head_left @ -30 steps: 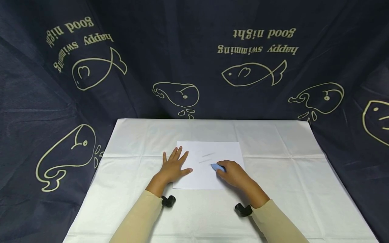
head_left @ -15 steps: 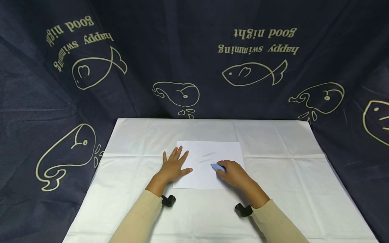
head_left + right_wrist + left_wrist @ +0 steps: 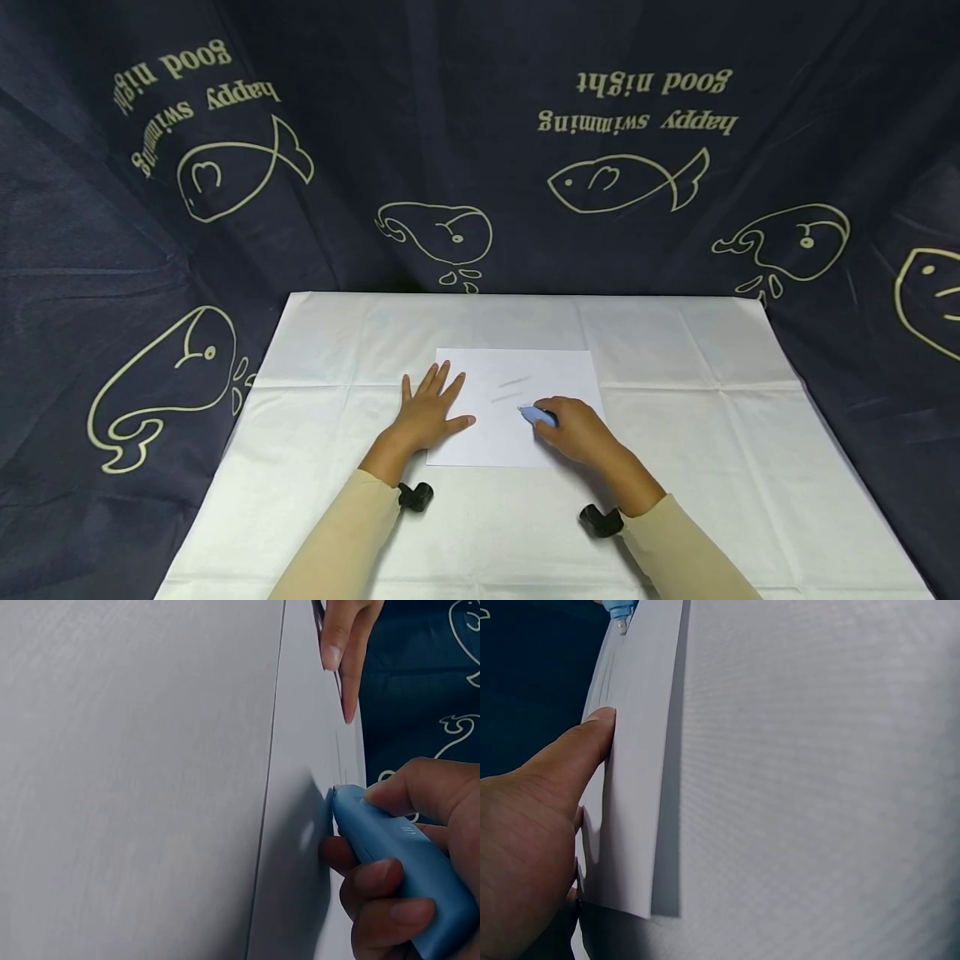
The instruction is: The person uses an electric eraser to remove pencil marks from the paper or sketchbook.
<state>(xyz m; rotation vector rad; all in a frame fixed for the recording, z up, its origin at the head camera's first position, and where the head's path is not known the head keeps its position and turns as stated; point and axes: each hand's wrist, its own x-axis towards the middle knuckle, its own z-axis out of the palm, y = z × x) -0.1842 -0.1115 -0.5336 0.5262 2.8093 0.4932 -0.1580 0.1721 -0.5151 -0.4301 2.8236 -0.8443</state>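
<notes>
A white sheet of paper (image 3: 480,446) lies on the white-covered table. In the head view my left hand (image 3: 425,414) rests spread on its left part, fingers straight and thumb pointing right. In the left wrist view the thumb (image 3: 585,742) lies along the paper. My right hand (image 3: 576,429) grips a blue electric eraser (image 3: 538,416), its narrow pale tip at the paper's middle right. Seen from the right wrist, the thumb lies on top of the blue body (image 3: 397,859) with fingers curled beneath. Two grey strokes (image 3: 513,382) show just above and left of the tip.
A creased white cloth (image 3: 697,467) covers the table around the sheet. Behind and beside it hangs a dark blue curtain (image 3: 517,250) with fish and whale drawings. Black wrist cameras (image 3: 600,520) sit at both sleeve cuffs.
The right hand and the electric eraser shift very slightly, the tip moving a little left and down. My left hand stays where it was on the paper.
</notes>
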